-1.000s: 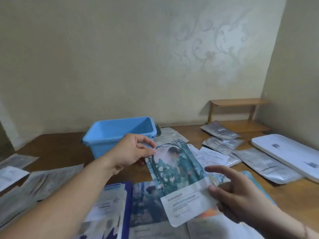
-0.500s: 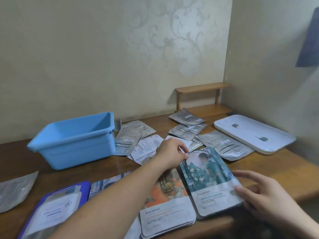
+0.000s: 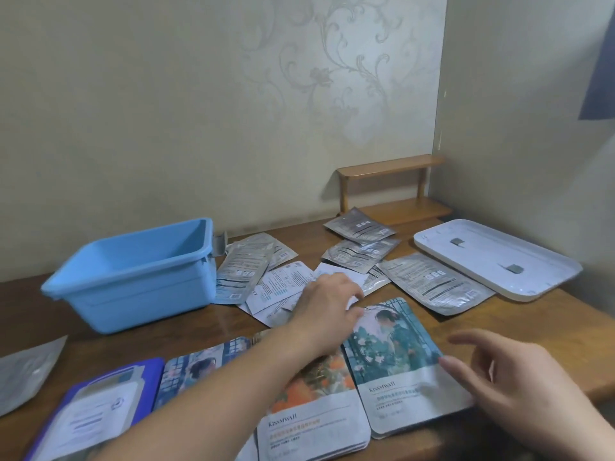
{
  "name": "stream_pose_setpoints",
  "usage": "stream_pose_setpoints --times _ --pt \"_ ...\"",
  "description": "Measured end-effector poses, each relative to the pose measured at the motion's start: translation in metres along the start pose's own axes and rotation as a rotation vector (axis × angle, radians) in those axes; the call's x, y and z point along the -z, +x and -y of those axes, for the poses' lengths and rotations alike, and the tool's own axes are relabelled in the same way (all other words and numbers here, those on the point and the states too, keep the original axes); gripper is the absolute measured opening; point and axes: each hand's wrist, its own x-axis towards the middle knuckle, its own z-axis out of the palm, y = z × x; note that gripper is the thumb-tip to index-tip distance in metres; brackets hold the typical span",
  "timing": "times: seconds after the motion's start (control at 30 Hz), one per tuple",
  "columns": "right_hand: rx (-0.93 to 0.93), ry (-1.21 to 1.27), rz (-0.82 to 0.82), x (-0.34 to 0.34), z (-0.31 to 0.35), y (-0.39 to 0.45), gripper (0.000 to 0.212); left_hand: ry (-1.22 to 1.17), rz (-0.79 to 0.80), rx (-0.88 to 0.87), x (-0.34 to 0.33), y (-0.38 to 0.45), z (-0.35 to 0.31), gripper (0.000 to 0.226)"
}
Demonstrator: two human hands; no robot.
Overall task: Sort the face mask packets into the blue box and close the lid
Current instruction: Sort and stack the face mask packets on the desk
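The empty blue box stands open at the left of the desk. Its white lid lies flat at the far right. A teal face mask packet lies at the desk's front edge, beside an orange packet. My left hand reaches across and its curled fingers hold the teal packet's top left corner. My right hand hovers with relaxed, spread fingers, one fingertip touching that packet's right edge. Several silver packets and white packets are scattered between box and lid.
A blue-framed packet and another picture packet lie at the front left, with a grey packet at the left edge. A small wooden shelf stands in the back corner against the wall.
The teal packet came down from mid-air and moved right onto the pile at the front edge. Both hands followed it, and the view swung to the right.
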Motion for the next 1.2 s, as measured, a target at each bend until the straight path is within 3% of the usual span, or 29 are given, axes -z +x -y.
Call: stream_pose_setpoints --times 0.07,0.1,0.23,0.43,0.53,0.6,0.73,0.87,1.03,1.2 --pt "0.144 -0.114 -0.132 -0.007 0.001 0.006 0.038 0.051 0.097 -0.171 0.003 -0.008 -0.014 0.045" --pt "0.186 -0.2 -0.113 -0.015 0.0 0.011 0.045 0.117 0.167 -0.213 0.003 -0.011 -0.019 0.055" --pt "0.21 -0.407 0.329 -0.039 0.004 0.02 0.086 0.224 0.362 -0.166 -0.001 -0.018 -0.019 0.08" --pt "0.196 -0.419 0.544 -0.04 -0.001 0.017 0.107 0.182 0.478 -0.075 -0.004 -0.014 -0.019 0.088" --pt "0.202 -0.403 0.514 -0.04 0.001 0.019 0.104 0.129 0.467 -0.097 0.003 -0.015 -0.014 0.085" --pt "0.203 -0.363 0.466 -0.041 -0.002 0.021 0.101 0.068 0.367 -0.068 0.01 -0.015 0.005 0.074" --pt "0.155 -0.032 0.283 -0.04 -0.005 0.026 0.09 0.045 0.115 0.277 0.028 -0.007 0.065 0.057" --pt "0.139 0.116 0.139 -0.04 -0.002 0.032 0.079 0.145 0.157 0.464 0.037 -0.005 0.103 0.044" --pt "0.193 0.148 0.069 -0.044 0.012 0.035 0.069 0.316 0.158 0.379 0.033 0.001 0.106 0.027" --pt "0.269 0.158 -0.004 -0.046 0.023 0.037 0.058 0.686 0.103 0.113 0.035 -0.005 0.095 0.019"
